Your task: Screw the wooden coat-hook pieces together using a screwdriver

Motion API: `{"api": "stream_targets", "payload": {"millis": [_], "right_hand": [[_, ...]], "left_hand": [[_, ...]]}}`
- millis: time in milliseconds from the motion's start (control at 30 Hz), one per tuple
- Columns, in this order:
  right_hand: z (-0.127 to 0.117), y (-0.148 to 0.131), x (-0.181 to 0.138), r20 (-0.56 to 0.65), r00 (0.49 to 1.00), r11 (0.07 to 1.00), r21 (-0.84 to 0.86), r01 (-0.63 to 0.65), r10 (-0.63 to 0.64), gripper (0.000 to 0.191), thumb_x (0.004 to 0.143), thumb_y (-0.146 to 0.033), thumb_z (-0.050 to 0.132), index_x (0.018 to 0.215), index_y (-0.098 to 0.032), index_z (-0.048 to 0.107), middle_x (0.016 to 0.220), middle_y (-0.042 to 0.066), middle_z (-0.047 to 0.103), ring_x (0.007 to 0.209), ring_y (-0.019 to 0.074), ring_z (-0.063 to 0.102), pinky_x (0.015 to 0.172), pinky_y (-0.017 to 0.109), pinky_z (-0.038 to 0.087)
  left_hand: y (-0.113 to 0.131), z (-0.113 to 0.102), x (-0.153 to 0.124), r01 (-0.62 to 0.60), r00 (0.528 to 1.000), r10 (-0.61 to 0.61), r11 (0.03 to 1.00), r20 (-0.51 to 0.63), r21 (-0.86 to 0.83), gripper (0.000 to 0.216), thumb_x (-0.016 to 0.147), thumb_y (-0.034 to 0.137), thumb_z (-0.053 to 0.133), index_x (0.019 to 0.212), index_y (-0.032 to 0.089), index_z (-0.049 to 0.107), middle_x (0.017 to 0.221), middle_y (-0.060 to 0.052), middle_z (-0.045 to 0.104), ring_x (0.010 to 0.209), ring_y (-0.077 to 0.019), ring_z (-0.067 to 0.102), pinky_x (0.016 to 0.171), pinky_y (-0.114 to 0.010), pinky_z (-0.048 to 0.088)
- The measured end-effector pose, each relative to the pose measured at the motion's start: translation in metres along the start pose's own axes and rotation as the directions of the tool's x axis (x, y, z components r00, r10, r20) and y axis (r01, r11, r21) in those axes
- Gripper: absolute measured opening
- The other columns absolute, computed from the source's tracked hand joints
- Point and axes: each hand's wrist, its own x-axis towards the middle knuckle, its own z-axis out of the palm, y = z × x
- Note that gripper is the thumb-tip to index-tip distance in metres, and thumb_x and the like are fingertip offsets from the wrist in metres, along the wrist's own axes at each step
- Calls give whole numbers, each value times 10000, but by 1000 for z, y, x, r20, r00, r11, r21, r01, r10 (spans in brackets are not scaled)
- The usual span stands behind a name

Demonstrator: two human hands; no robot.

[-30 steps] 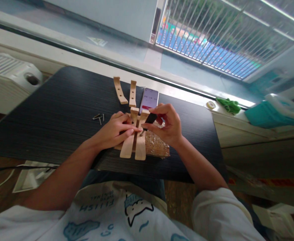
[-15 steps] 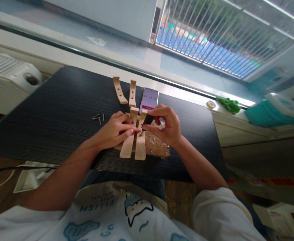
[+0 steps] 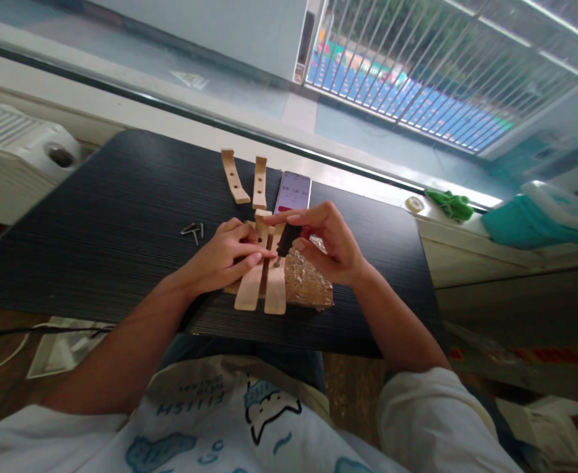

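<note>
Two curved pale wooden pieces (image 3: 275, 297) lie side by side, their wide ends toward me, over a brown block (image 3: 310, 282) wrapped in clear plastic. My left hand (image 3: 232, 253) grips the left piece, with its index finger stretched across to the right piece. A short screwdriver (image 3: 288, 240) with a black handle is tilted in my right hand (image 3: 331, 243), the thumb and fingers around the handle. The screwdriver's lower end meets a small metal screw head on the right piece, close to my left fingertip. My hands partly hide the far ends of the pieces.
Several loose screws (image 3: 193, 232) lie left of my left hand. Two more drilled wooden pieces (image 3: 259, 183) and a phone (image 3: 293, 190) showing a timer lie farther back on the black table (image 3: 121, 217). A tape roll (image 3: 414, 204) and green cloth (image 3: 449, 205) sit on the windowsill.
My right fingers have shifted around the screwdriver handle, the index finger now stretched out to the left above it. My left hand and the wooden pieces stay in place.
</note>
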Motion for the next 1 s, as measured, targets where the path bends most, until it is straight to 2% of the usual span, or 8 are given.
{"api": "stream_targets", "payload": {"millis": [200, 400, 500, 733, 900, 1000], "right_hand": [[-4, 3, -3, 27, 995, 994, 44, -97, 96, 221, 938, -295, 508, 1146, -234, 467, 967, 35, 633, 758, 109, 607, 623, 270, 514], [-5, 3, -1, 21, 992, 990, 67, -125, 124, 255, 922, -351, 545, 1139, -230, 486, 995, 43, 647, 757, 103, 610, 624, 270, 521], [-4, 1, 1, 24, 993, 991, 75, -115, 114, 251, 919, -344, 559, 1134, -223, 515, 969, 29, 656, 707, 82, 598, 582, 241, 492], [-1, 1, 1, -23, 995, 994, 45, -96, 97, 225, 890, -330, 615, 1080, -216, 577, 715, -48, 576, 579, 52, 514, 497, 207, 392], [0, 7, -1, -78, 993, 996, -8, -90, 90, 246, 852, -347, 666, 1053, -228, 590, 675, -64, 525, 542, 49, 449, 472, 207, 353], [1, 10, -1, -124, 991, 998, -27, -48, 44, 260, 815, -331, 712, 1026, -242, 588, 669, -73, 509, 531, 47, 411, 471, 211, 337]], "left_hand": [[2, -1, 1, 0, 1000, 0, 1000, 12, 17, 400, 958, 340, 368, 1111, 278, 732, 1022, -64, 564, 952, -234, 444, 920, -434, 357], [3, -2, 1, 9, 1000, -9, 1000, 15, 9, 396, 954, 344, 378, 1082, 255, 742, 971, -66, 550, 926, -228, 434, 912, -437, 358], [4, -3, 2, 11, 1000, -11, 1000, 16, 8, 396, 952, 340, 379, 1061, 242, 747, 968, -69, 552, 930, -232, 436, 910, -439, 356], [4, -3, 1, 11, 1000, -11, 1000, 18, 4, 393, 955, 333, 380, 1057, 236, 746, 979, -71, 561, 942, -239, 441, 910, -437, 352], [2, -1, 1, -1, 1000, 1, 1000, 8, -1, 384, 956, 324, 387, 1069, 241, 745, 945, -66, 549, 937, -239, 443, 904, -432, 352], [3, -1, 1, 9, 1000, -9, 1000, 10, -3, 382, 957, 327, 387, 1071, 249, 743, 945, -62, 544, 940, -238, 443, 906, -427, 353]]}}
